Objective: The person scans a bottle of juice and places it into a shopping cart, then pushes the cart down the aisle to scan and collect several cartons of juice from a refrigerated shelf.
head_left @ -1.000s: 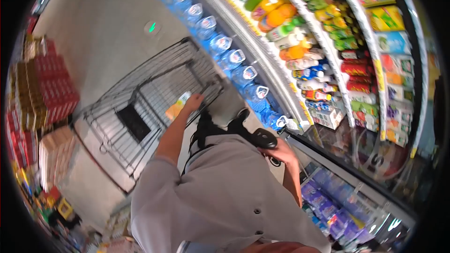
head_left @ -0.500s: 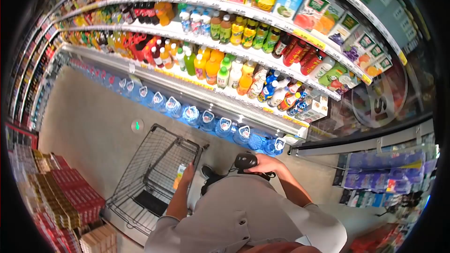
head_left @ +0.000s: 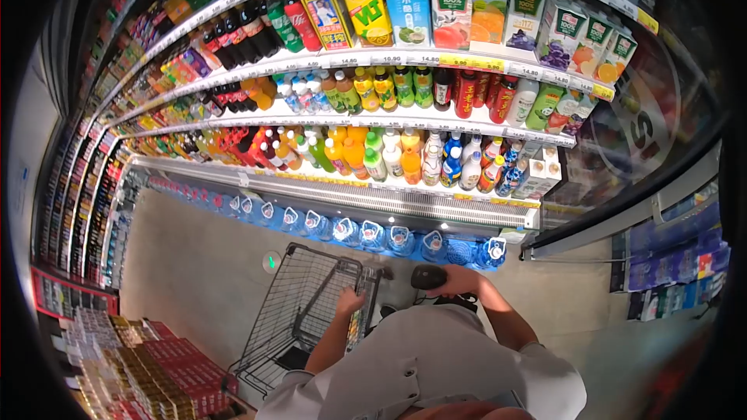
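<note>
A wire shopping cart [head_left: 292, 295] stands in front of me to the left, with a dark panel low in its basket. My left hand [head_left: 350, 301] is closed at the cart's handle side, where a coloured strip runs along the bar; its fingers are small in the view. In front of my waist my right hand [head_left: 459, 281] is closed around a smooth, black, rounded object [head_left: 429, 276] whose kind I cannot make out. Dark material, partly hidden, shows just below that hand.
Ahead are lit shelves of bottles and juice cartons [head_left: 408, 12]. Large water bottles [head_left: 372, 236] line the floor along their base. Stacked red and gold boxes [head_left: 167, 369] stand at the lower left. An open glass door [head_left: 634, 214] and purple packs [head_left: 677, 264] are at right.
The view has tilted up toward the shelves, so the cart and my hands appear further right. A yellow and white printed item seen beside my left hand no longer shows. My right hand keeps its hold.
</note>
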Demonstrator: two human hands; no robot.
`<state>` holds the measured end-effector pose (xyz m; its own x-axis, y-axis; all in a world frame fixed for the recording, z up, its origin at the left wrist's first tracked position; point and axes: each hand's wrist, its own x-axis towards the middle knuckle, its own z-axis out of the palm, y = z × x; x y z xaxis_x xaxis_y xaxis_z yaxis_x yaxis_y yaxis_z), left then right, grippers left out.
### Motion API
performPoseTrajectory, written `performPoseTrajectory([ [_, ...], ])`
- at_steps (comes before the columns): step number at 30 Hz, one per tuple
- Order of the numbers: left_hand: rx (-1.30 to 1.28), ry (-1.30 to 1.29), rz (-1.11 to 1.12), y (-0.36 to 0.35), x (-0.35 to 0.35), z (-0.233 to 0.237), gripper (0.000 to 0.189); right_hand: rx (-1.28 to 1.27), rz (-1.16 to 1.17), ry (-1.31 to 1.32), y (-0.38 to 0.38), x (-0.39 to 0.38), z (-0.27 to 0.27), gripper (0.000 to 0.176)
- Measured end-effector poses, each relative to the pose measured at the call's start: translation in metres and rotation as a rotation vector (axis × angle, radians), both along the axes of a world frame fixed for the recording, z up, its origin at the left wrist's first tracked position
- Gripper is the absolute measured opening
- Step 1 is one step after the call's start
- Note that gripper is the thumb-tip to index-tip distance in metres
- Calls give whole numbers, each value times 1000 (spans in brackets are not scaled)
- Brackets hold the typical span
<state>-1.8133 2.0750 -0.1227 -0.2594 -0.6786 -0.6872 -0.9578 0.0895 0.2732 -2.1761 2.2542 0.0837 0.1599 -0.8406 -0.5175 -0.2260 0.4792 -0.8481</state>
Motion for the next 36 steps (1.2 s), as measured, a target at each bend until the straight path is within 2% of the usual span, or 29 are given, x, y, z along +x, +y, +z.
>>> performPoseTrajectory([
  [2, -369, 46, -52, -8, -24, 14, 72, -33, -57, -5, 6, -9, 7, 44],
  [4, -371, 130, -85, -31, -68, 66, 72, -12, -104, 48, 12, -20, 18, 45],
  [6, -508, 306, -146, -67, -109, 77, 68, -31, -150, 30, 18, -31, 16, 45],
  [8, -648, 492, -243, -101, -169, 114, 64, -49, -192, 6, 28, -40, 5, 46],
  [10, -744, 613, -300, -125, -240, 162, 63, -110, -233, 45, 37, -54, -13, 47],
  [13, -907, 780, -377, -144, -351, 253, 62, -124, -347, -24, 49, -71, -10, 42],
  [16, -1055, 926, -415, -158, -448, 334, 69, -140, -396, -18, 60, -88, -23, 38],
  [17, -1034, 963, -411, -159, -477, 363, 70, -151, -402, -19, 63, -94, -24, 38],
  [20, -1252, 1043, -371, -169, -553, 429, 75, -132, -456, -42, 74, -115, -22, 35],
  [22, -1293, 1055, -268, -167, -587, 469, 71, -99, -493, -6, 84, -127, -25, 33],
  [25, -1430, 1141, -197, -188, -627, 492, 71, -131, -546, -3, 98, -144, -38, 30],
  [27, -1240, 998, -170, -192, -638, 502, 73, -149, -601, -28, 106, -150, -44, 33],
  [30, -1397, 888, -211, -182, -639, 495, 78, -146, -672, -78, 114, -156, -53, 33],
  [32, -1413, 945, -205, -173, -632, 492, 74, -114, -665, -3, 117, -159, -57, 33],
  [34, -1265, 1267, -115, -167, -626, 491, 70, -125, -698, -41, 117, -159, -46, 34],
  [36, -1265, 1294, -45, -159, -618, 487, 68, -138, -731, -79, 114, -163, -42, 35],
])
